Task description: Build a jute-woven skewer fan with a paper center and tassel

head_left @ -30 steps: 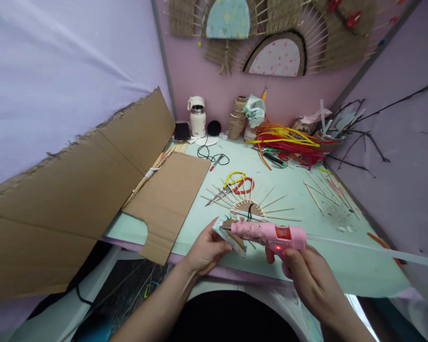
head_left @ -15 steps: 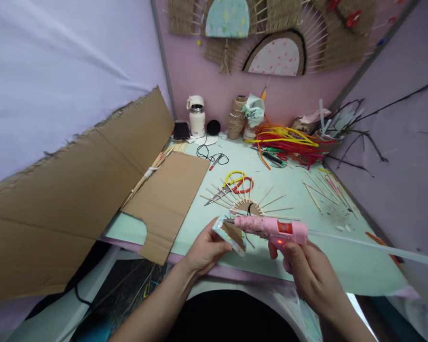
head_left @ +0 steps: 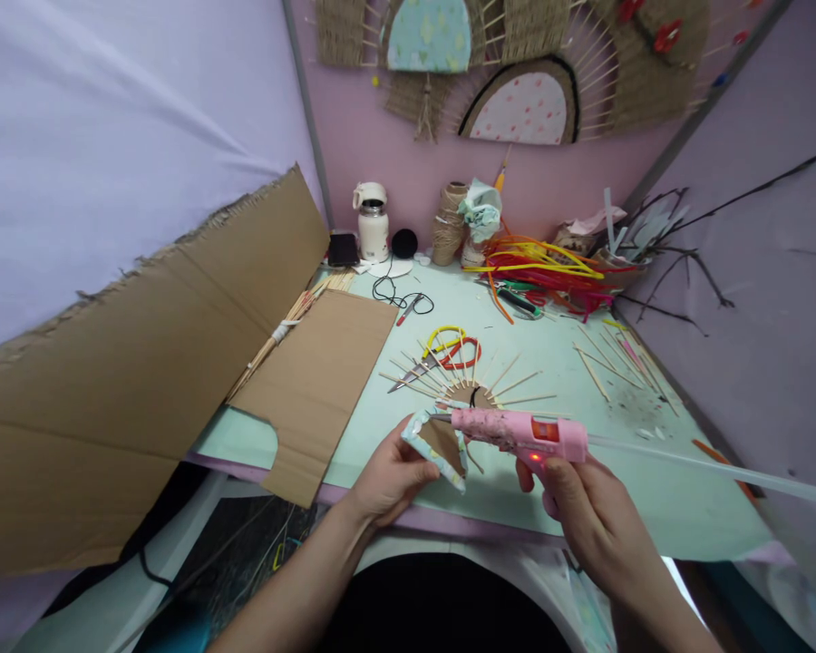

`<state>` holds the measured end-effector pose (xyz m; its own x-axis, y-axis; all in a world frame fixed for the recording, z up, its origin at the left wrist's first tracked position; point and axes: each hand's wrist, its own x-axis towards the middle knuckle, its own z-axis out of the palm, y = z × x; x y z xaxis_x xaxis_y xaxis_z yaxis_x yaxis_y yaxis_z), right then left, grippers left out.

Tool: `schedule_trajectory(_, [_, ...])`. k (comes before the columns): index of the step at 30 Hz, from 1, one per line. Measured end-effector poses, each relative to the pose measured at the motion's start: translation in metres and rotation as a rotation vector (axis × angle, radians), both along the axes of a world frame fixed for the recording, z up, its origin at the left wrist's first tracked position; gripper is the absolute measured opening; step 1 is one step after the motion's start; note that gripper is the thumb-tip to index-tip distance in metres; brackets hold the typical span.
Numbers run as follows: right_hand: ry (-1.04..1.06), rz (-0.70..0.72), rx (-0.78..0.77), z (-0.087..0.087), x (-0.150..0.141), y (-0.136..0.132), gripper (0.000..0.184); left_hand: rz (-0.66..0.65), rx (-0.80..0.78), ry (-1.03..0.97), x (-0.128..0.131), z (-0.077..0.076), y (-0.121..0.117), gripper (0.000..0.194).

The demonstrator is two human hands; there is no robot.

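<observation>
My left hand (head_left: 395,479) grips a small cardboard piece (head_left: 445,444) whose edges are wrapped in pale blue patterned fabric. In my right hand (head_left: 578,503) is a pink glue gun (head_left: 510,430) with a lit red light and a long clear glue stick out of its back. Its metal nozzle is at the upper fabric edge of the piece; whether it touches I cannot tell. Just beyond lies a cardboard half-round (head_left: 469,394) with thin sticks fanning out from it, and scissors (head_left: 442,354) with one yellow and one red handle beside the sticks.
A cardboard sheet (head_left: 333,363) lies to the left, beside a bundle of sticks (head_left: 272,343) and a tall cardboard panel (head_left: 177,363). Behind stand a white bottle (head_left: 374,231), a twine spool (head_left: 450,225) and coloured pipe cleaners (head_left: 550,268). Loose sticks (head_left: 626,361) and dark branches (head_left: 694,263) are at right.
The glue gun's nozzle has shifted slightly right along the fabric edge. The held piece has tilted a little, showing more of its cardboard face. The whole view has drifted slightly.
</observation>
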<state>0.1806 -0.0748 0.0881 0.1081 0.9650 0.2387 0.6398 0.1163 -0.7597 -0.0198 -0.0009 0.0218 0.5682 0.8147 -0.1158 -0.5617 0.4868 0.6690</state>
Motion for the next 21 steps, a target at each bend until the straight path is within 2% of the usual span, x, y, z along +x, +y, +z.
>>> schedule_trajectory(11, [-0.021, 0.026, -0.002, 0.0077, -0.0058, 0.0027, 0.053, 0.007, -0.005, 0.017, 0.0005, 0.0036, -0.0004, 0.064])
schedule_trajectory(21, [0.010, -0.001, -0.016, 0.0013, 0.0002, -0.0002, 0.050, 0.018, -0.028, 0.016, 0.0001, 0.0011, -0.0005, 0.058])
